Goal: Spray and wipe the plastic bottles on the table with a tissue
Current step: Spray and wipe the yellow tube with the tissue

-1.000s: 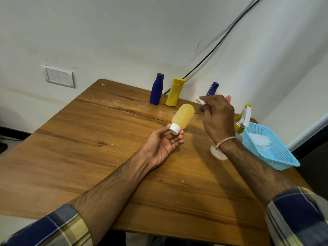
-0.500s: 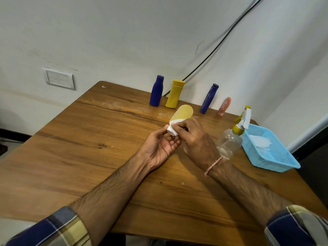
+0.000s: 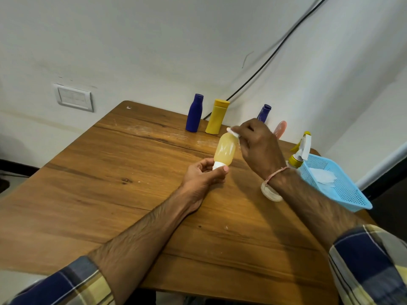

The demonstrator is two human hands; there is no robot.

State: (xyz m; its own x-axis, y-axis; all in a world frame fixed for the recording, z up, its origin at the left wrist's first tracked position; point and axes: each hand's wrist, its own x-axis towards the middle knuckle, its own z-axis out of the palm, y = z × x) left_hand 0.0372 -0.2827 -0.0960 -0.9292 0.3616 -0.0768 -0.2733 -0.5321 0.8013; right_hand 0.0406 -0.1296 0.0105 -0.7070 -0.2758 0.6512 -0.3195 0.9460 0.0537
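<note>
My left hand grips the white cap of a pale yellow translucent bottle, holding it bottom up above the wooden table. My right hand pinches a small white tissue against the bottle's raised bottom end. The spray bottle with its yellow collar and white trigger stands right behind my right wrist, its clear body mostly hidden.
Along the back edge stand a blue bottle, a yellow bottle, a second blue bottle and a pink bottle, the last two partly hidden by my hand. A blue mesh basket holding tissues sits at the right edge.
My right hand slid the tissue from the bottle's cap end up to its raised bottom end. My left hand turned the bottle more upright and now pinches the cap.
</note>
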